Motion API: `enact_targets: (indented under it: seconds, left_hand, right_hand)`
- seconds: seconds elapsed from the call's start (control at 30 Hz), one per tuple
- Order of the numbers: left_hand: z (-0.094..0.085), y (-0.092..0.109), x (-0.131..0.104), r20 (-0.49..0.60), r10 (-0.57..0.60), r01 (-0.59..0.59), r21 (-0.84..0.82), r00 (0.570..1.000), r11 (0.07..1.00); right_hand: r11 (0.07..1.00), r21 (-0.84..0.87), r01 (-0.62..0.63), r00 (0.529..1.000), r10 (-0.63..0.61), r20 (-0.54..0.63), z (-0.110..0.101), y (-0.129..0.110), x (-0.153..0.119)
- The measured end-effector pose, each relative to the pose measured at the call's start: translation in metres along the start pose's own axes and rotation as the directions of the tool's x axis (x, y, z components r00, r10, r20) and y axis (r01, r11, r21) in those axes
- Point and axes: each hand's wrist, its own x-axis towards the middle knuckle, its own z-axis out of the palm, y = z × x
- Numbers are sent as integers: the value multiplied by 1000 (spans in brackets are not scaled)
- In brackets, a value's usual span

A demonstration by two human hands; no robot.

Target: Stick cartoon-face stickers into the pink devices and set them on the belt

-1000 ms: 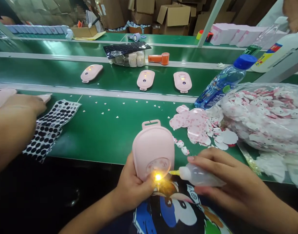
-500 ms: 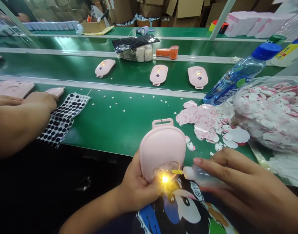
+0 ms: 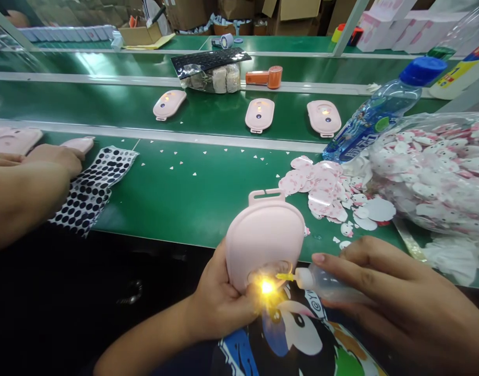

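Note:
My left hand (image 3: 224,297) grips a pink oval plastic case (image 3: 263,235) by its lower left side, its slotted tab pointing up. A bright yellow light glows at the lower end of the case, beside my thumb. In my right hand (image 3: 388,287) is a small translucent squeeze bottle (image 3: 329,282) with a white collar. Its thin yellow tip (image 3: 285,277) points left at the round recess low on the case; glare hides whether it touches. Beyond the case lie pink and white cat-face stickers (image 3: 321,188) on the green table (image 3: 165,203).
Three pink cases, one of them at centre (image 3: 259,115), lie on the green belt (image 3: 118,107). A blue-capped bottle (image 3: 376,115) leans beside a bag of stickers (image 3: 446,172). At left, another person's hands (image 3: 55,159) are near a black-dotted sheet (image 3: 94,190).
The case in my left hand has tilted slightly and shifted a little right. The view has shifted slightly, and the cases on the belt sit a bit further right relative to the table.

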Motion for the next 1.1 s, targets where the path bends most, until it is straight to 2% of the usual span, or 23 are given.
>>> enact_targets:
  seconds: [0.17,0.37,0.57,0.77,0.83,0.97,1.03,1.1]
  left_hand:
    - [9,2,-2,-59,-54,46,-130,997,990]
    - [-5,-1,-2,47,13,-16,58,999,998]
    - [-12,-6,-4,82,69,-77,102,994,992]
    - [-4,-2,-2,-10,50,-48,145,999,988]
    - [-2,0,-1,-1,45,-44,127,999,991]
    - [-5,-2,-2,23,98,-100,102,995,990]
    - [-7,-4,-2,-12,110,-109,79,994,991]
    - [-10,-8,0,-70,56,-52,48,996,997]
  right_hand:
    - [1000,6,-8,1000,8,4,0,0,-2]
    - [1000,-8,-8,1000,9,4,-1,1,-4]
    - [999,19,-30,999,30,25,0,3,-11]
    - [998,46,-50,998,49,36,0,2,-11]
    - [998,42,-55,998,54,36,0,1,-10]
    - [997,37,-63,998,62,21,1,-3,-8]
    - [997,55,-52,998,51,19,2,-4,-7]
    - [995,97,-39,999,40,-5,2,-3,-4]
